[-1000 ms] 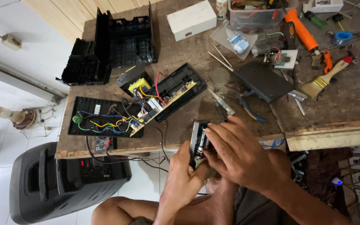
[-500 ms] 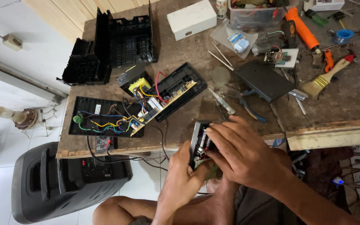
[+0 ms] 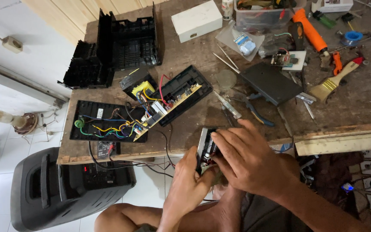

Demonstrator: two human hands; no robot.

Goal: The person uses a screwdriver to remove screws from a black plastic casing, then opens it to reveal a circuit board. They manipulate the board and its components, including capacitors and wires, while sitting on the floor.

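Two bare hands work a small black electronic module (image 3: 205,148) at the near table (image 3: 185,47) edge, over the person's lap. Going left to right.

Far left, on the floor: black plastic speaker cabinet (image 3: 44,193), boxy, matte, rounded corners. On the table's left: black ribbed housing shells (image 3: 121,41), hard moulded plastic, grid-like inside. Nearer: flat black panel (image 3: 93,118) with a tangle of coloured wires, yellow, green, blue. Beside it a long circuit board (image 3: 172,103) in a black tray, tan board edge, red leads, yellow-taped transformer.

Centre near: left hand (image 3: 187,189) comes up from below, fingers curled on the module's left and lower side, grip pinching it. Right hand (image 3: 247,161) lies across the module's right side from above, fingers pressed together on it, covering most of it. Module looks like a thin black frame with small parts inside; details hidden.

Doing this well, as I judge it: keep the left hand as the steady clamp, let the right fingertips do the fine work, hold by the frame edges not the components, stay close to the table edge for support.

Right of centre: blue-handled pliers (image 3: 254,111), metal jaws; flat black rectangular lid (image 3: 271,83), smooth. Far: white box (image 3: 196,19), clear plastic tub. Right: orange tool handle (image 3: 310,30), wooden paintbrush (image 3: 333,79) with pale bristles. Table is rough, worn, stained wood.
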